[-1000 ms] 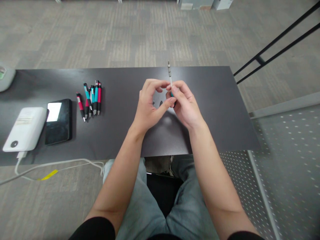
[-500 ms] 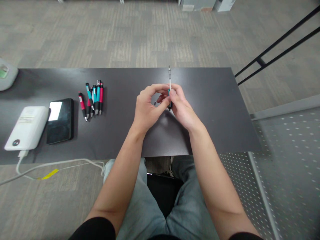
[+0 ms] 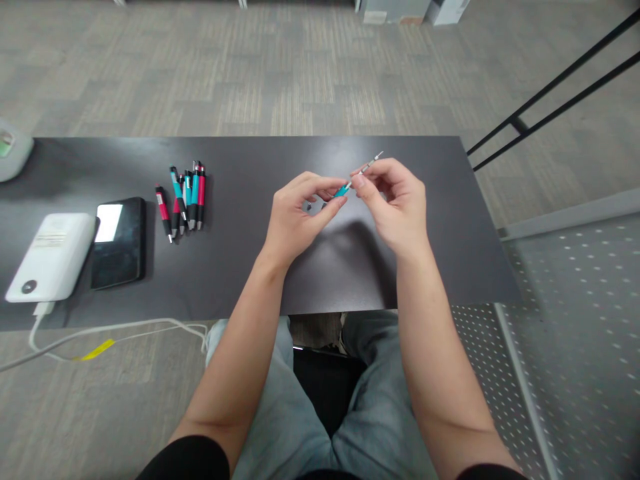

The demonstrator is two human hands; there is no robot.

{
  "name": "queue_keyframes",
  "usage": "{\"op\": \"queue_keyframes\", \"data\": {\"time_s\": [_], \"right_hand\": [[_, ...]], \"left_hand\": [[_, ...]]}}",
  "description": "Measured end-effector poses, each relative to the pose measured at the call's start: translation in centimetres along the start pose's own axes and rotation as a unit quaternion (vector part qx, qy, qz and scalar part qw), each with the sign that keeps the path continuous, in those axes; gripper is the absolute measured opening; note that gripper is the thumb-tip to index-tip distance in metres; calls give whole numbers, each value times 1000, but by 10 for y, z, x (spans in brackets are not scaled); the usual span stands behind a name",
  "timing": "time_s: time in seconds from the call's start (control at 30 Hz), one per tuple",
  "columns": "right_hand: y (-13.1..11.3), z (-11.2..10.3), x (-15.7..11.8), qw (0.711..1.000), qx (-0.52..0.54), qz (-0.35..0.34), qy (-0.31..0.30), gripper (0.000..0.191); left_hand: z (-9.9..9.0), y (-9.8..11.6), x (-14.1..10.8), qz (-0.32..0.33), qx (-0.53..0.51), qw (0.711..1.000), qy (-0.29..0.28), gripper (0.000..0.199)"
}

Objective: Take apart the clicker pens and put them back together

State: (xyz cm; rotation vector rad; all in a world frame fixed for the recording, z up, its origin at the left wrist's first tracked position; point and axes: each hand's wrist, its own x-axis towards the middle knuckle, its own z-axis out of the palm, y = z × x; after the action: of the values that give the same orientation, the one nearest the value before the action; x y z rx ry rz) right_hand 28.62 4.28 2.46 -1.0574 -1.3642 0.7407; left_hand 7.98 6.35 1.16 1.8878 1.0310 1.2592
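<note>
My left hand (image 3: 301, 212) is closed on a teal pen barrel (image 3: 342, 191), which it holds tilted up to the right above the table. A thin pale refill (image 3: 373, 162) with a fine tip points out of the barrel's upper end. My right hand (image 3: 395, 203) pinches the refill between thumb and forefinger, just beyond the barrel. A small shiny part (image 3: 309, 207) shows under the curled fingers of my left hand; whether it is held or lies on the table I cannot tell.
Several red and teal pens (image 3: 183, 200) lie in a group on the dark table (image 3: 250, 267). Left of them are a black phone-like device (image 3: 120, 250) and a white power bank (image 3: 53, 257) with a white cable (image 3: 125, 327). A pale rounded object (image 3: 15, 150) sits at the far left.
My right hand has moved right and opened a gap from my left hand. The pen has swung from upright to slanting right, and the right fingers now pinch the refill.
</note>
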Motion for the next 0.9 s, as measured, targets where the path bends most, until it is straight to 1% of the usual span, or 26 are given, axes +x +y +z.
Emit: {"op": "queue_keyframes", "data": {"time_s": [0.1,0.23,0.33,0.47,0.57,0.7,0.8,0.9], "right_hand": [[-2,-2,-2,1000,-2,4,-2,46],[-6,-10,-3,999,-19,24,-33,38],[-7,-15,-1,997,-12,42,-60,40],[-5,-17,0,995,8,45,-84,42],[-7,-16,-1,996,-6,31,-81,36],[-12,-11,-2,997,-30,9,-65,29],[-12,-8,-2,997,-50,-13,-50,29],[-8,-8,-2,996,-46,-61,-53,23]], "left_hand": [[0,1,-1,-1,-3,1000,1,31],[0,0,-1,-4,-4,1000,0,33],[0,-1,0,-1,2,1000,-8,35],[-1,-2,1,-11,4,1000,-22,38],[1,-2,1,-15,-14,1000,-21,43],[3,-1,0,-23,-37,999,0,51],[3,-1,-1,-26,-58,998,3,51],[3,-1,-3,-15,-89,996,1,47]]}}
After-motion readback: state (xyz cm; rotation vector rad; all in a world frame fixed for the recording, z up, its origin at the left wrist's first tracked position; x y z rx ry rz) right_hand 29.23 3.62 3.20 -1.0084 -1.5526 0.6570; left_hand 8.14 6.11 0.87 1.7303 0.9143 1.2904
